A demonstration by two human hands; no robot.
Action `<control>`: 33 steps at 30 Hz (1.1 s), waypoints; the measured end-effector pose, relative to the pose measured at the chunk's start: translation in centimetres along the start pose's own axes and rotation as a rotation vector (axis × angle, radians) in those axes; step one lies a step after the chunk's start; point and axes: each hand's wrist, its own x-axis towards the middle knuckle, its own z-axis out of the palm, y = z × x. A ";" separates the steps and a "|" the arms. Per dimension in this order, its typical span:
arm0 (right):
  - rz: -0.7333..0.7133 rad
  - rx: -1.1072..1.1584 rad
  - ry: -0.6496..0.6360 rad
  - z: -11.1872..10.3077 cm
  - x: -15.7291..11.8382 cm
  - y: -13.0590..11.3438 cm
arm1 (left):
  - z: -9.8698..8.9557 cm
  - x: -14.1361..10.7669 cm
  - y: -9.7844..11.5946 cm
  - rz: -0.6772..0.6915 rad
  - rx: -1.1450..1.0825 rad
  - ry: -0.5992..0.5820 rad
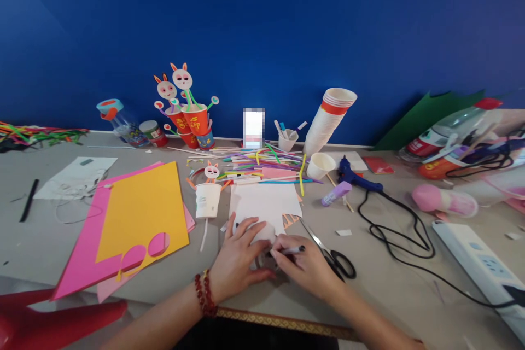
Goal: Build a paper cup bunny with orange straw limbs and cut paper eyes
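My left hand lies with its fingers spread over a small white piece of paper, steadying it at the near edge of a white sheet. A slim pen with a dark end is pinched in my right hand, its tip against the small piece; the marks there are mostly hidden by my fingers. Close to my right hand rest scissors with black handles. Beyond my left hand, a white paper cup carries a rabbit-face cutout on top.
Yellow card over pink card lies left. Behind are colourful pipe cleaners, rabbit-decorated red cups and stacked paper cups. Rightward sit a glue stick, blue glue gun, its cord, and a power strip.
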 end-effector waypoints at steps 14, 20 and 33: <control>-0.193 -0.281 0.192 0.9 -1.7 2.7 | -0.2 0.1 -0.1 0.024 -0.005 -0.032; -0.172 -0.279 0.240 1.2 -1.7 2.9 | 0.0 0.1 -0.2 0.011 -0.060 0.031; -0.114 -0.261 0.226 1.5 -1.7 3.4 | 0.2 1.2 0.1 -0.023 -0.038 0.066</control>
